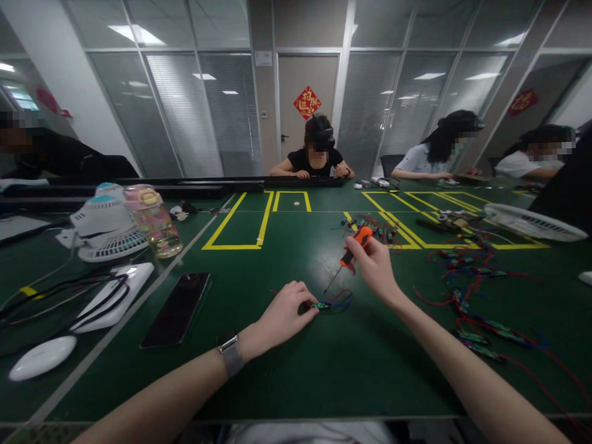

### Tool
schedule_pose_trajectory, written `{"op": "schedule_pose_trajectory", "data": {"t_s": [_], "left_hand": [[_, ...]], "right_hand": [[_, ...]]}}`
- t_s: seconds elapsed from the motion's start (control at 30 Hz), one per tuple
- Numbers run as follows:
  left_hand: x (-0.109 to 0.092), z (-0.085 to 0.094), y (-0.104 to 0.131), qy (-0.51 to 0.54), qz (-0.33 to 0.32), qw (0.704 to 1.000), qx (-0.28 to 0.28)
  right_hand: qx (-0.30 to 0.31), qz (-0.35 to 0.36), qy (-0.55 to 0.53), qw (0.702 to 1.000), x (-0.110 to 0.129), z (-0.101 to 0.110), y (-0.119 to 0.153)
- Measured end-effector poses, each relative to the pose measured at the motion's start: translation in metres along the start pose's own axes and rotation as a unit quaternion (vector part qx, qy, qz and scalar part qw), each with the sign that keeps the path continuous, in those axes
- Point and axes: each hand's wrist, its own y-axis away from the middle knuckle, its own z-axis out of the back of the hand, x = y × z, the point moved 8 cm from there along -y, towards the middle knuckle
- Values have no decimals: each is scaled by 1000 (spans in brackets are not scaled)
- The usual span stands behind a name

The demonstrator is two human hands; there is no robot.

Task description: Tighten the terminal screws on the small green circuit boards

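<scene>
My left hand (290,309) rests on the green table and pinches a small green circuit board (321,306) between thumb and fingers. Red and blue wires (344,299) loop out from the board's right end. My right hand (374,269) is closed around a screwdriver (357,245) with an orange and black handle. Its thin metal shaft slants down to the left, and the tip is just above the board, seemingly apart from it. A heap of similar wired boards (374,231) lies beyond my right hand.
More wired boards (494,328) are spread at the right. To the left are a phone (177,309), a white power strip (117,298) with cables, a drink bottle (153,220) and a white fan (109,225). Yellow tape (233,247) marks the table. Several people sit around it.
</scene>
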Motion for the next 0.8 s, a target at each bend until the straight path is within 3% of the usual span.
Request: {"op": "schedule_pose_trajectory", "data": {"t_s": [0.27,0.8], "left_hand": [[1,0,0,7,-2,1000,-4],[1,0,0,14,-11,1000,-16]], "right_hand": [[34,26,41,998,-6,-21,16],[35,44,66,996,-6,-23,17]]}}
